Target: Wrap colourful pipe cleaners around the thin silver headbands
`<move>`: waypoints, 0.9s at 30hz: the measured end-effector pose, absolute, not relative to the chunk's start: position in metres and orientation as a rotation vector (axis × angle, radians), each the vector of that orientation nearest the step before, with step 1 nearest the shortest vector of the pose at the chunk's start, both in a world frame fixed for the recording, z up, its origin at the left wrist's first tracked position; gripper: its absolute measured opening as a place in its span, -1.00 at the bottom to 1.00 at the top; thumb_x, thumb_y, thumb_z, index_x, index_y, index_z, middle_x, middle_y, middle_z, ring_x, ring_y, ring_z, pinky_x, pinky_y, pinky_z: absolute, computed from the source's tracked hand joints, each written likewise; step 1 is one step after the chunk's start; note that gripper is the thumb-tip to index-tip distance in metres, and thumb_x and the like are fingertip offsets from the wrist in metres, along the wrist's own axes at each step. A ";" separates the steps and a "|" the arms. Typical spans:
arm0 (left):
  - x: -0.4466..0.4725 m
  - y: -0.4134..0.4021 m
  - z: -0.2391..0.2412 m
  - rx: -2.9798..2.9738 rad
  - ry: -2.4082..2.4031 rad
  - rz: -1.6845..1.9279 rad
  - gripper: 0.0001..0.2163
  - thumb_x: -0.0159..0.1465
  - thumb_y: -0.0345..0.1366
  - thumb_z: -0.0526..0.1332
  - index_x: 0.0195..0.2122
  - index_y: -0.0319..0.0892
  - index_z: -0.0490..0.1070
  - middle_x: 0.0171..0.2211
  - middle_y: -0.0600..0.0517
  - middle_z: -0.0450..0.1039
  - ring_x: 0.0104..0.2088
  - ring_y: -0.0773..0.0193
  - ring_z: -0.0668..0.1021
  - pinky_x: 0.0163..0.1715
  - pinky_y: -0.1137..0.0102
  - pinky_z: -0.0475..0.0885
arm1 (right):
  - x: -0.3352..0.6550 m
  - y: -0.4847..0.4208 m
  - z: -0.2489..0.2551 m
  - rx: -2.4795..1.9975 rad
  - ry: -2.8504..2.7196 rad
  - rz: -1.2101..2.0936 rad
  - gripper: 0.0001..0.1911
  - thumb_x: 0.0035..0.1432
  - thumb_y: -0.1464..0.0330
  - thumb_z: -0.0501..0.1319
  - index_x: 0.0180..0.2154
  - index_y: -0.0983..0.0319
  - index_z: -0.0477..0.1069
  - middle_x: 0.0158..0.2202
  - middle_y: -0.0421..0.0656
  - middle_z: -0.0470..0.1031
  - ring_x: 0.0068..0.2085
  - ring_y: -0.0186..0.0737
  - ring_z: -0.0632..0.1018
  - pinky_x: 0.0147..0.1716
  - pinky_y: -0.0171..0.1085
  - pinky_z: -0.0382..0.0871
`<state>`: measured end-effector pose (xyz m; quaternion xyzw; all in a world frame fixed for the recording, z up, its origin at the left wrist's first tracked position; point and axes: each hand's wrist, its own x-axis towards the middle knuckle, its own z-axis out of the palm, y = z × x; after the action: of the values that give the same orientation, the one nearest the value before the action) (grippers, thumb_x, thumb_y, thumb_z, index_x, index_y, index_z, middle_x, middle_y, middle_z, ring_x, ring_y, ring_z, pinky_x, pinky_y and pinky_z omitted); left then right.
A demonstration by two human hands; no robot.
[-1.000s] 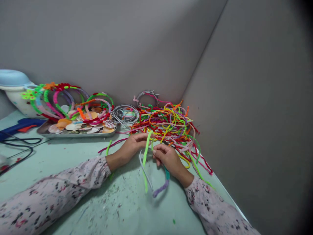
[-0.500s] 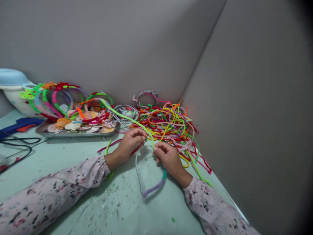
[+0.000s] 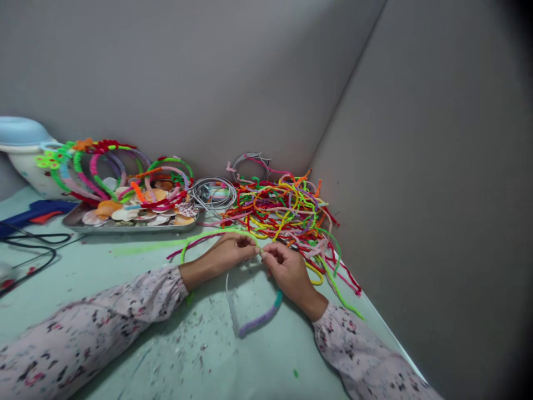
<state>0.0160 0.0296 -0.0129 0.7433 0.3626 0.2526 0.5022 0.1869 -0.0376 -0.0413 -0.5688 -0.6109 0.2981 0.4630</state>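
Headband (image 3: 260,321) | upper part where both hands (image 3: 290,272) meet | loop below them

Purple, teal and grey headband (image 3: 260,321) — lime-green pipe cleaner (image 3: 239,230)

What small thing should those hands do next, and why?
Perhaps the left hand should wind the lime pipe cleaner once around the headband while the right hand steadies it: the lime pipe cleaner runs to where both hands meet, its long end stretches off leftward, and the headband's left side looks bare grey, unlike its fuzzy purple and teal stretch.
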 end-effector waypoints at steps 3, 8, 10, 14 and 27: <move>0.016 0.029 -0.014 1.865 0.927 0.618 -0.77 0.16 -0.15 0.14 -0.44 -0.21 0.45 -0.53 0.09 0.38 -0.48 0.31 0.39 -0.48 0.44 0.22 | 0.187 -0.038 -0.041 -1.393 -1.521 0.718 -0.84 0.16 0.27 0.15 -0.32 0.20 0.44 -0.50 -0.22 0.45 -0.55 -0.31 0.41 -0.57 -0.35 0.25; 0.018 0.029 -0.013 1.935 0.934 0.620 -0.72 0.16 -0.12 0.15 -0.55 -0.22 0.39 -0.62 0.09 0.34 -0.56 0.34 0.35 -0.54 0.45 0.17 | 0.186 -0.039 -0.043 -1.408 -1.569 0.657 -0.84 0.16 0.27 0.15 -0.32 0.20 0.45 -0.52 -0.22 0.44 -0.54 -0.30 0.40 -0.55 -0.35 0.24; 0.019 0.029 -0.012 1.947 0.945 0.623 -0.72 0.15 -0.13 0.15 -0.58 -0.22 0.38 -0.64 0.09 0.32 -0.58 0.35 0.33 -0.56 0.45 0.15 | 0.186 -0.039 -0.043 -1.417 -1.601 0.621 -0.83 0.16 0.27 0.15 -0.32 0.20 0.45 -0.49 -0.20 0.47 -0.51 -0.29 0.41 -0.53 -0.34 0.24; 0.019 0.028 -0.012 1.916 0.977 0.625 -0.74 0.13 -0.18 0.15 -0.60 -0.23 0.37 -0.66 0.10 0.31 -0.61 0.37 0.32 -0.58 0.46 0.12 | 0.186 -0.041 -0.041 -1.405 -1.657 0.543 -0.84 0.17 0.29 0.15 -0.32 0.21 0.45 -0.45 -0.18 0.49 -0.48 -0.29 0.43 -0.49 -0.34 0.25; 0.020 0.025 -0.008 1.751 0.972 0.645 -0.79 0.07 -0.24 0.16 -0.64 -0.21 0.31 -0.68 0.13 0.24 -0.62 0.39 0.28 -0.60 0.46 0.11 | 0.184 -0.047 -0.037 -1.341 -1.795 0.313 -0.92 0.18 0.39 0.13 -0.33 0.21 0.40 -0.43 -0.18 0.46 -0.40 -0.28 0.45 -0.39 -0.33 0.27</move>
<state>0.0199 0.0247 -0.0084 0.7228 0.4011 0.2661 0.4959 0.1843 -0.0467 -0.0365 -0.5365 -0.7179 0.1252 0.4256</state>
